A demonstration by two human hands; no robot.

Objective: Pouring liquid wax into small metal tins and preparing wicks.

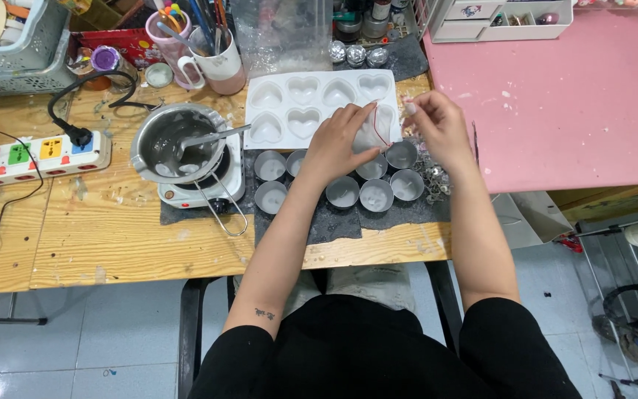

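Both hands work over a wooden table, above a dark mat [334, 222] that carries a cluster of small round metal cups [376, 195]. The left hand [334, 144] and the right hand [437, 125] together hold a small clear plastic bag [374, 133] with a red strip along its mouth. The left hand's fingers are curled and pinched on the bag's left side; the right hand's fingertips are pinched at its upper right edge. The bag hangs just above the cups and overlaps the lower right corner of a white mould [311, 103] with heart-shaped hollows. What the bag contains cannot be told.

The mould lies flat behind the cups, partly on the mat. The cups appear to hold a pale filling. Beside them at the right edge of the mat lies a heap of small metal pieces [434, 177], too small to identify.

To the left, a metal pouring pot [179, 144] sits on a small white hotplate [201, 188]; a metal spoon [212, 137] rests in the pot, its handle pointing right. Further left lies a white power strip [35, 155] with coloured switches and one black plug in it. A white-and-pink mug [215, 59] full of pens stands at the back. A pink tabletop [555, 96] adjoins on the right.
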